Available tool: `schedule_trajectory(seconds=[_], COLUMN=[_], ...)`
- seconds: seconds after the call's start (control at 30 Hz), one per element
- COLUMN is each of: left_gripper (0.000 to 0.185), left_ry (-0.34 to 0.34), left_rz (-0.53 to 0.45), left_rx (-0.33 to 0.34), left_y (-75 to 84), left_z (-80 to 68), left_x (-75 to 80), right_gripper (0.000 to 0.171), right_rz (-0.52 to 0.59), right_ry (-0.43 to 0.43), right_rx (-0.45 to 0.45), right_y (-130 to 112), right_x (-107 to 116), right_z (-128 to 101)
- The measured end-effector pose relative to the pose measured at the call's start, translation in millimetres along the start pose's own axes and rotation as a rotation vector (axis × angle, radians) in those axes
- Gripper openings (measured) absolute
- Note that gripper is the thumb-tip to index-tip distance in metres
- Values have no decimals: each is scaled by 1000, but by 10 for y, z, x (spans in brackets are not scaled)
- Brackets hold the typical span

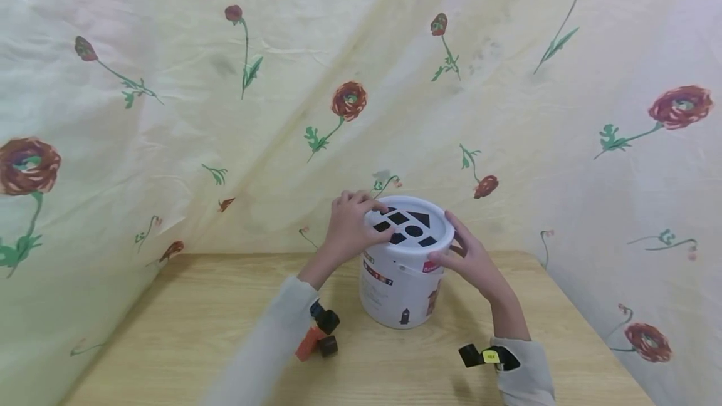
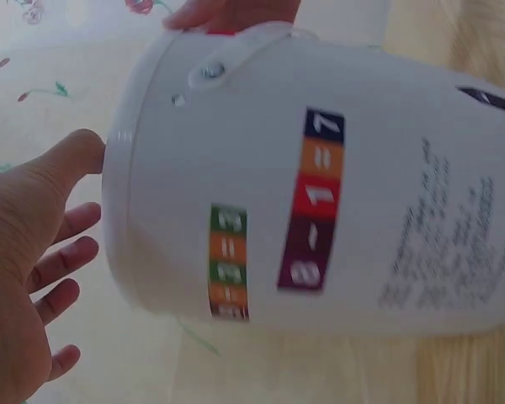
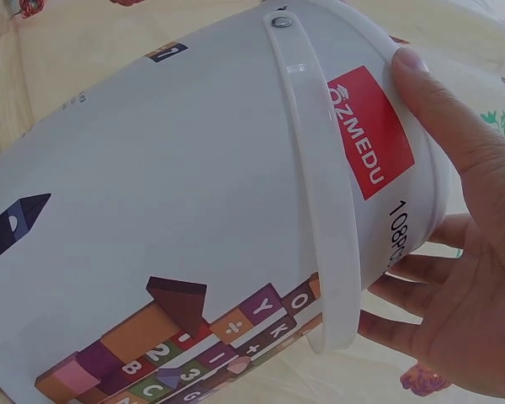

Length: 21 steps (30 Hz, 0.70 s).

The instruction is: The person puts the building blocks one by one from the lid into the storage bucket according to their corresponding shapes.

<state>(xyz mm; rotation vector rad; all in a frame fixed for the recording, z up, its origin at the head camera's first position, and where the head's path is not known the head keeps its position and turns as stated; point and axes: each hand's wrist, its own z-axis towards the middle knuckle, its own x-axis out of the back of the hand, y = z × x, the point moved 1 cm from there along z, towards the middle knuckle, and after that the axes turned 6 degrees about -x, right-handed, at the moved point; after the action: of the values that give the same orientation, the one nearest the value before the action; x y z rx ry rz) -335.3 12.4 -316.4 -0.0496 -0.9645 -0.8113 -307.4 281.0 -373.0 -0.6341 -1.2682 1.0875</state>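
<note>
A white bucket [image 1: 395,296] stands upright on the table, its white lid [image 1: 444,230] cut with dark shaped holes. My left hand [image 1: 354,221] lies over the lid's left side, thumb and index fingertips at the holes. In the left wrist view that hand's thumb [image 2: 80,156] meets the lid edge, and the other fingers are spread and loosely bent. With the right hand [image 1: 470,262] I grip the bucket's right rim, thumb [image 3: 429,97] by the red label [image 3: 370,135] and fingers round the far side. A white carrying handle [image 3: 320,194] hangs against the bucket.
The wooden table [image 1: 225,306] reaches back to a flower-printed cloth [image 1: 282,80] hanging behind and at both sides. Beside the left sleeve [image 1: 265,331] is an orange-red object [image 1: 307,343], partly covered. A small black camera [image 1: 470,356] is strapped to the right wrist.
</note>
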Motion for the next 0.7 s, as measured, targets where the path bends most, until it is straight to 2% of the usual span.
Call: schedule_trajectory(seconds=[0.27,0.4,0.47,0.53,0.7], left_gripper=[36,31,30,28,26], left_ry=[148,141,104,39,-184], left_rz=[-191,-248,-256,-260,-305], left_rx=[32,9,-13,-28,-5], left_y=[-477,-688,-767,-828,-927], left_z=[-402,-596,-693,-786,-1021], left_x=[130,112,83,45,-76], right_gripper=[94,94,94,95,95], right_rz=[-43,-73,-85,-98,-148], right_ry=[19,1,-20,-39,-52], right_rx=[-9,-16,-24,-34,-49], right_y=[12,-22,-44,-65,-113], right_x=[22,54,71,93,156], right_z=[-10,25,46,64,78])
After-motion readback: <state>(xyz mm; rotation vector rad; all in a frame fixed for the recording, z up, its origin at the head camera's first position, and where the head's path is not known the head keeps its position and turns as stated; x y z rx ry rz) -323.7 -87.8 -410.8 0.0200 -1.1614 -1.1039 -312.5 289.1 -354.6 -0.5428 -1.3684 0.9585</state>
